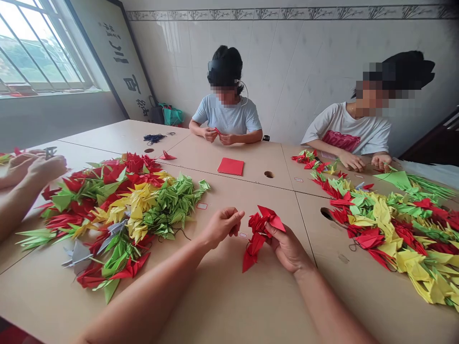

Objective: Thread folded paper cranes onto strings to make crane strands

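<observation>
My right hand (287, 246) grips a bunch of red paper cranes (260, 234) strung together, hanging a little above the table (222, 296). My left hand (222, 224) is closed in a pinch just left of the bunch, apart from the cranes; whether a thin thread runs through its fingers I cannot make out. A big heap of red, yellow and green paper cranes (122, 205) lies to the left of my left hand.
Another heap of coloured cranes (394, 224) spreads along the right side. A stack of red paper squares (230, 166) lies mid-table. Two people sit across, folding paper; a third person's hands (32, 167) work at the left edge. Cable holes (268, 174) dot the tabletop.
</observation>
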`<action>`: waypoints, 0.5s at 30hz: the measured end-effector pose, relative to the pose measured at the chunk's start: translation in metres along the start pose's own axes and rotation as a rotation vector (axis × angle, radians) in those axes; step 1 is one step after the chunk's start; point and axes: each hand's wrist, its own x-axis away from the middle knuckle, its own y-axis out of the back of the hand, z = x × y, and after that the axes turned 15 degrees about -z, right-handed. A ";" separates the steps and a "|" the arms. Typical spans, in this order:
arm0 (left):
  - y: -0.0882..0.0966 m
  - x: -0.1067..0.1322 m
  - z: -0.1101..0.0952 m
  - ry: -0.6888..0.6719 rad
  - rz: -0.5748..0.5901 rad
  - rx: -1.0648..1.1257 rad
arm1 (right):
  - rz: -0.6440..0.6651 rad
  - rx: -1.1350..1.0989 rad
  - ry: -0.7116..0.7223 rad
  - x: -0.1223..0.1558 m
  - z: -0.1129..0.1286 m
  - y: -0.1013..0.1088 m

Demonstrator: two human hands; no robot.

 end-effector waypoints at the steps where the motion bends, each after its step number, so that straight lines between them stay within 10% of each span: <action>1: -0.001 0.001 0.000 0.009 0.017 0.056 | -0.001 0.004 0.004 0.000 0.000 0.001; 9: -0.004 0.016 -0.013 0.144 0.339 0.241 | -0.022 0.018 0.038 -0.005 -0.002 0.006; 15: -0.008 0.050 -0.039 -0.071 1.170 0.036 | -0.067 -0.003 0.030 -0.007 -0.005 0.007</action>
